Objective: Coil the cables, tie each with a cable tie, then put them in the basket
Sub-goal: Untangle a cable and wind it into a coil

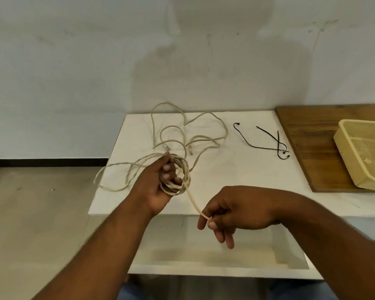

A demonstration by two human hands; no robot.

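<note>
Above the near edge of the white tabletop [247, 180], the left hand [158, 187] has its fingers curled through a small coil [187, 172] of beige cable, gripping the turns together so they cannot spring apart. One strand runs down from the coil to the right hand [236, 212], which pinches it between thumb and forefinger, the other fingers loosely spread. That hand sits low and toward the body, apparently to keep the strand taut and guide it into another turn.

Much of the cable [208, 138] lies in loose loops on the tabletop behind the coil, with some hanging off the left edge. I judge the coiling only partly done. Two connector ends show among the loops, so there may be more than one cable, though I cannot tell.

Black cable ties [250, 145] lie untouched to the right, within reach for the tying step. Further right, a cream basket [342, 152] rests on a wooden board [307, 135], and no cable shows in the part in view
</note>
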